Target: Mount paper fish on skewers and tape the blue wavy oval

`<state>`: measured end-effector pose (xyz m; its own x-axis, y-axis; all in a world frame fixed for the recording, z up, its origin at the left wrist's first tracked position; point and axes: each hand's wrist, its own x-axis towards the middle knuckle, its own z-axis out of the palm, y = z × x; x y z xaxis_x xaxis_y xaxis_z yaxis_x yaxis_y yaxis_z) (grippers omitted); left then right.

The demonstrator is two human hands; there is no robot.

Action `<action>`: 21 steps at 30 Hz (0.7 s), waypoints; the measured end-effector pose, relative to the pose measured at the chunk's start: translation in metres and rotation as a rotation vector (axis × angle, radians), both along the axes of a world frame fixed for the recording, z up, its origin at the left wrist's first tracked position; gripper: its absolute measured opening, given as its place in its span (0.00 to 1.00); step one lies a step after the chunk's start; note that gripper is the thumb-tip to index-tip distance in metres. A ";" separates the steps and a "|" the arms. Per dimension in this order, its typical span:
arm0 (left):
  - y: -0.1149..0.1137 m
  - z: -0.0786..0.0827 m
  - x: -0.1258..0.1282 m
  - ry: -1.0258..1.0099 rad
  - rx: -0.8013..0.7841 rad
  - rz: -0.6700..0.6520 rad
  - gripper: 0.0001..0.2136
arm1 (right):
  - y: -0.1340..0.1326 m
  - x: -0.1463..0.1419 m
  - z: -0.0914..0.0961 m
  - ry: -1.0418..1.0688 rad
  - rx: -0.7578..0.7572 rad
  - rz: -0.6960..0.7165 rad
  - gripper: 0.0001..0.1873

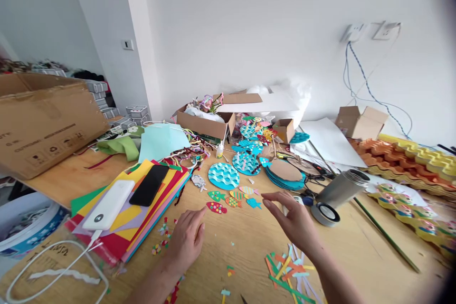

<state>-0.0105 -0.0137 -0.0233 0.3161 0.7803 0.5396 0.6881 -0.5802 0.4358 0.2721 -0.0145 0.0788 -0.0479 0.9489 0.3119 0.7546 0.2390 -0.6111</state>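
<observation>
Small paper fish lie in a loose group on the wooden table. A red dotted fish (pixel 216 207) is nearest to my left hand (pixel 187 237), whose fingers are stretched out close to its left end; whether they touch it I cannot tell. My right hand (pixel 294 221) hovers to the right of a blue fish (pixel 253 203), thumb and fingers apart and holding nothing. Between them are a green fish (pixel 216 195), an orange fish (pixel 233 202) and striped fish (pixel 248 190). Behind the group lies a blue round plate with wavy strips (pixel 223 175).
Coloured sheets (pixel 138 218) carry a power bank (pixel 109 204) and phone (pixel 148 185) at left. Paper strips (pixel 290 273) lie by my right forearm. A steel flask (pixel 342 189), its lid (pixel 325 213) and egg trays (pixel 399 161) stand right. A glue bottle (pixel 220 150) stands behind.
</observation>
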 end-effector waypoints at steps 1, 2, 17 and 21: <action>0.000 -0.001 0.000 -0.001 0.003 0.003 0.18 | -0.007 0.004 -0.001 -0.011 -0.021 0.002 0.16; 0.000 -0.001 0.001 -0.002 0.007 0.007 0.18 | -0.013 0.007 -0.003 -0.018 -0.036 0.005 0.16; 0.010 0.014 0.008 -0.418 -0.407 -0.007 0.18 | 0.084 -0.014 -0.021 0.528 -0.583 -0.208 0.10; 0.048 0.031 0.021 -0.697 -0.630 -0.030 0.23 | 0.122 -0.025 -0.040 0.552 -0.693 -0.281 0.16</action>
